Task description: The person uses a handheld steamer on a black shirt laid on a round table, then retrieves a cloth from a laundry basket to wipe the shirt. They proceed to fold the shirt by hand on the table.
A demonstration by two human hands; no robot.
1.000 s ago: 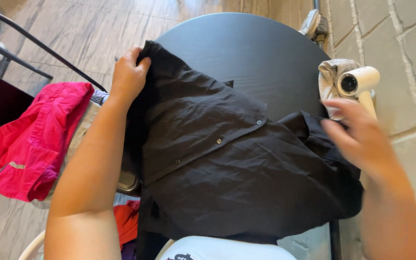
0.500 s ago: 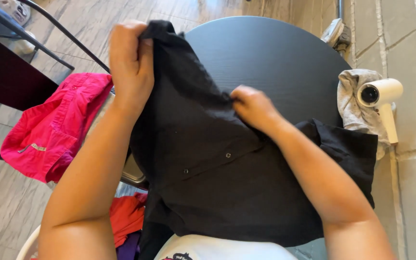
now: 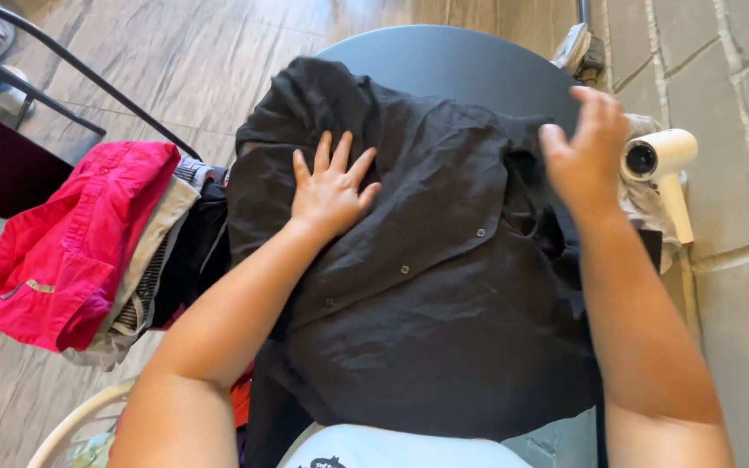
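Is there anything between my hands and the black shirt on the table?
Nothing visible. The left hand lies flat on the black shirt, and the right hand is at its far edge on the round table.

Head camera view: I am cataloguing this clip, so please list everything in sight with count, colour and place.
Shirt: one, black, buttoned, spread over the table.
Table: one, round, black, under the shirt.
Garment: one, pink, on a pile of clothes at the left.
Pile of clothes: beige, striped and dark pieces, between the pink garment and the table.
Handheld device: one, white, at the table's right edge.
Cloth: one, grey, under the handheld device.
Floor: grey planks at left, stone tiles at right.
Left hand: flat, fingers spread, pressing on the shirt.
Right hand: open, at the shirt's right edge, blurred.
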